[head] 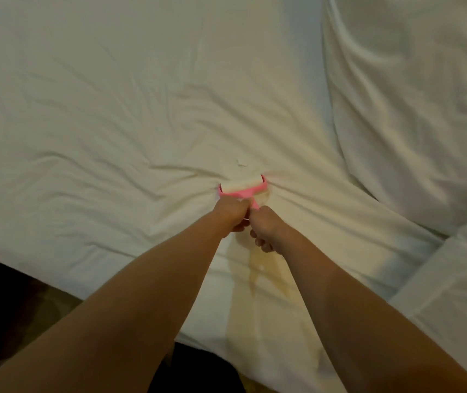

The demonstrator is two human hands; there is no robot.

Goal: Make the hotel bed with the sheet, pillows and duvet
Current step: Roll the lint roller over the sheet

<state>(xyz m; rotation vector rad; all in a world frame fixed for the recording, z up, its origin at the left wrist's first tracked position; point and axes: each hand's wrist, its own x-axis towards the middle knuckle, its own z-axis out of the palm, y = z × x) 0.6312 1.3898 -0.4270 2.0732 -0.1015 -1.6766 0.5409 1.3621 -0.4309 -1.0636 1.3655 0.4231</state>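
Grips clenched round a pink lint roller [243, 189], left hand [230, 213] and right hand [266, 230] press a soft, bunching sheet [113, 109], probably best tugged edgewise.

1. bed [56, 259], covered in a wrinkled white sheet [113, 109], stretches ahead and either side of the left hand [230, 212] and right hand [266, 226].
2. pink lint roller [243, 189] rests on the sheet just ahead of both hands.
3. white pillow [411, 109] lies well right of the right hand.
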